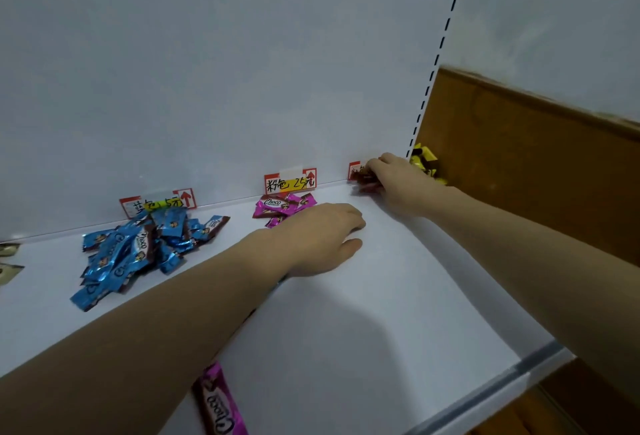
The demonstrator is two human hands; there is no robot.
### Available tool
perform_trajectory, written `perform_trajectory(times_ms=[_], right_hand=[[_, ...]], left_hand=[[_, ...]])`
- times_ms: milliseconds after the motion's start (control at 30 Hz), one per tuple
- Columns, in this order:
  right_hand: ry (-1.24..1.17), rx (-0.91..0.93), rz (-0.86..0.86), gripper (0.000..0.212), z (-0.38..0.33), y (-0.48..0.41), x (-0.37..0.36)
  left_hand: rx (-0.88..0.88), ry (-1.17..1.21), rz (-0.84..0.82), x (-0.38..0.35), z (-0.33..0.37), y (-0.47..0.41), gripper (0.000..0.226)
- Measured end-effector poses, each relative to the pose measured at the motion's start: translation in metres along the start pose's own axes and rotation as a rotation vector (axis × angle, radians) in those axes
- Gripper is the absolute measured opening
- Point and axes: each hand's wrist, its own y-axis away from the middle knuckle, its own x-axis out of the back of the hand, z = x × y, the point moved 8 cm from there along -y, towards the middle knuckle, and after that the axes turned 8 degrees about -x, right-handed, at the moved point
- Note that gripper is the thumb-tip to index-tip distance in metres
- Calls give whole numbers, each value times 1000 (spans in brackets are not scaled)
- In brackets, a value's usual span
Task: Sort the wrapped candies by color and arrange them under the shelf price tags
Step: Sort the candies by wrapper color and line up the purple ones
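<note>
right hand [398,179] grips candies [364,181] — left hand [322,237] relaxed

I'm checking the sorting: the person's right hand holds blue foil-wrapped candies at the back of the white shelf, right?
No. The head view shows the right hand holding dark red wrapped candies at the back of the white shelf; the blue foil-wrapped candies lie further left.
</note>
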Motion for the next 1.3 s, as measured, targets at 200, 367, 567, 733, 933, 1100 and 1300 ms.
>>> perform_trajectory(times_ms=[200,367,567,733,933,1100,1300], right_hand=[[-201,43,-146,50,13,-8,3],[-167,25,-326,71,15,3,11],[-28,46,-273,74,5,21,10],[-32,116,-84,57,-25,59,23],[-276,254,-81,44,-102,131,23],[-289,383,-53,36,-159,153,25],[-197,398,-59,23,-180,143,10]], left_hand=[[-27,65,6,-7,-6,1,49],[-29,97,-2,-3,-13,0,50],[-25,14,-12,3,-7,13,48],[8,5,72,26,-8,60,51],[103,-60,100,38,-33,145,47],[175,-75,142,42,-46,206,42],[143,-35,229,45,-34,244,37]])
